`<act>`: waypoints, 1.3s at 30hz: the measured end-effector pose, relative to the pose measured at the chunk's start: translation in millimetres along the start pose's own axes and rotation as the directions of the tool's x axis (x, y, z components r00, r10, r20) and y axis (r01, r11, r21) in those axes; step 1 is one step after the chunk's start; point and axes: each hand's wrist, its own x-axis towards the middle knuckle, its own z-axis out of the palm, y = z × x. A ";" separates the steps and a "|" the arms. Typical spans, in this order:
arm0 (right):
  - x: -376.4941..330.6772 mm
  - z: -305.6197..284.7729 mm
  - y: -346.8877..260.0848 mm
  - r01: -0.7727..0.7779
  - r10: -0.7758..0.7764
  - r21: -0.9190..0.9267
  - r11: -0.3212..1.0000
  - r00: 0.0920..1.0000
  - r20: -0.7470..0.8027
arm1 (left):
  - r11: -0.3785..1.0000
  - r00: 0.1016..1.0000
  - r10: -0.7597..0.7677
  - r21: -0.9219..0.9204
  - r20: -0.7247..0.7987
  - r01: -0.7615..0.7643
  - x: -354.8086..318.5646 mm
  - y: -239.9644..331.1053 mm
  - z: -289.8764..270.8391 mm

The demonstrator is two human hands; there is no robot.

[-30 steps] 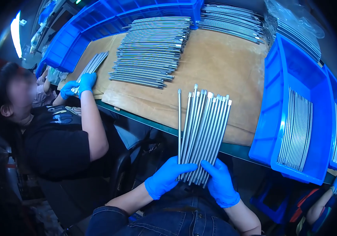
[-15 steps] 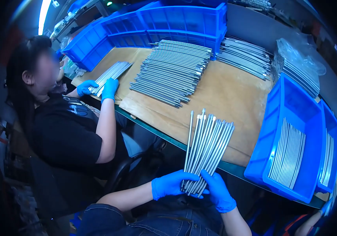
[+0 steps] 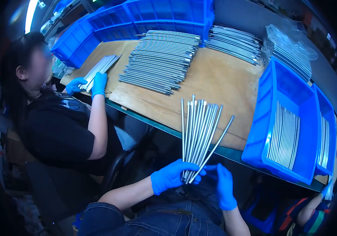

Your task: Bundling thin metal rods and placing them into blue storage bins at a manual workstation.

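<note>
My left hand (image 3: 170,176), in a blue glove, is closed around the lower ends of a fanned bundle of slim metal rods (image 3: 196,133). Their upper ends stand out over the near edge of the table. One rod (image 3: 217,147) splays away from the others to the right, its lower end by my left fingertips. Just right of the bundle is my gloved right hand (image 3: 225,188), apart from the rods, with thumb and fingers spread; some of its fingers are hidden.
Rows of metal rods (image 3: 158,61) lie on the brown-covered table (image 3: 223,82). At the right, a blue bin (image 3: 251,135) holds more rods. Other blue bins (image 3: 168,17) line the back. On the left a co-worker's gloved hands (image 3: 99,84) hold rods; another person's arm shows lower right.
My right hand has come off the bundle and opened. One rod now leans out to the right from the rest. The view has shifted slightly.
</note>
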 end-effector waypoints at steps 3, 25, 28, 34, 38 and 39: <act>-23.1 -6.7 -25.6 0.485 -0.543 -0.801 0.351 0.802 0.248 | 0.999 0.997 -0.045 0.027 -0.059 0.047 0.7 3.4 7.4; 70.5 117.5 -127.1 0.946 -0.122 -0.225 -0.232 0.201 0.972 | 0.982 0.978 -0.181 0.065 0.107 0.175 -85.2 51.9 23.7; 79.2 113.2 -133.9 0.968 -0.184 -0.202 -0.150 0.173 0.968 | 0.988 0.975 -0.150 0.059 0.162 0.142 -91.0 70.6 41.5; 109.8 84.5 -128.5 0.570 -0.515 -0.156 0.807 0.808 0.286 | 0.984 0.761 0.157 -0.030 0.629 -0.178 -61.7 115.3 95.2; 100.0 95.6 -153.7 0.632 -0.623 -0.080 0.771 0.774 0.109 | 0.847 0.811 0.389 0.176 0.438 -0.501 -48.7 144.6 106.4; 95.4 97.6 -159.7 0.634 -0.625 -0.080 0.769 0.772 0.112 | 0.775 0.756 0.485 0.183 0.440 -0.605 -44.5 149.1 99.4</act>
